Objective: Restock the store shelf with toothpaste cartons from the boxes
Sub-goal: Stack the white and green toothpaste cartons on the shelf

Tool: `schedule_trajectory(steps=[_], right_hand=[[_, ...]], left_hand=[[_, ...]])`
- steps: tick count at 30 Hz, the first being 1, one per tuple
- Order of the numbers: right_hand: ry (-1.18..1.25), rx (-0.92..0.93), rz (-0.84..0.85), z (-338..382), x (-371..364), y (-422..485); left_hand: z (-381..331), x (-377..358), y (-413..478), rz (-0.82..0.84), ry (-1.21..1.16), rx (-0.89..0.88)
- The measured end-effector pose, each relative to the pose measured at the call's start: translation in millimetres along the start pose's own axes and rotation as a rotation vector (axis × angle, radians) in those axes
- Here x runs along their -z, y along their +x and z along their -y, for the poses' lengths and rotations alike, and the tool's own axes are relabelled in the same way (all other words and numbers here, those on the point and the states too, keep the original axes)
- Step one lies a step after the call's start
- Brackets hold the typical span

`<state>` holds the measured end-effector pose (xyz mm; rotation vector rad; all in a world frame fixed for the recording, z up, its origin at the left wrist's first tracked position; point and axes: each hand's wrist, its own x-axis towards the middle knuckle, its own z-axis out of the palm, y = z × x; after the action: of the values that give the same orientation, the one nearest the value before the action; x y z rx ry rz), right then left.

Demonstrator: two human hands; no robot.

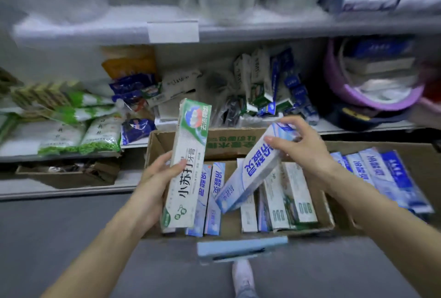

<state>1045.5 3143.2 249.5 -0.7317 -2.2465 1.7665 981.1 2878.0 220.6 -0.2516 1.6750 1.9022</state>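
Shoe (243,276) on grey floor, nearest me. Box (224,142) just ahead, cartons (296,197) lying in rows inside. My left hand (155,185) wrapped round green carton (188,161), held upright over box's left side. My right hand (303,145) gripping top end of blue carton (253,169), tilted, lower end over cartons in box. Second box (393,147) to right, blue cartons stacked inside. Beyond, shelf (346,129) with jumbled shelf cartons (281,83); green bags (100,135) left, purple basin (353,97) right.
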Motion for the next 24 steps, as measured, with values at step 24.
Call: schedule_trajectory(steps=[24], right_hand=[[0.599,-0.065,-0.016,373,120,-192]], left_hand=[[-306,-14,-273,0.162,-0.025,-0.3]])
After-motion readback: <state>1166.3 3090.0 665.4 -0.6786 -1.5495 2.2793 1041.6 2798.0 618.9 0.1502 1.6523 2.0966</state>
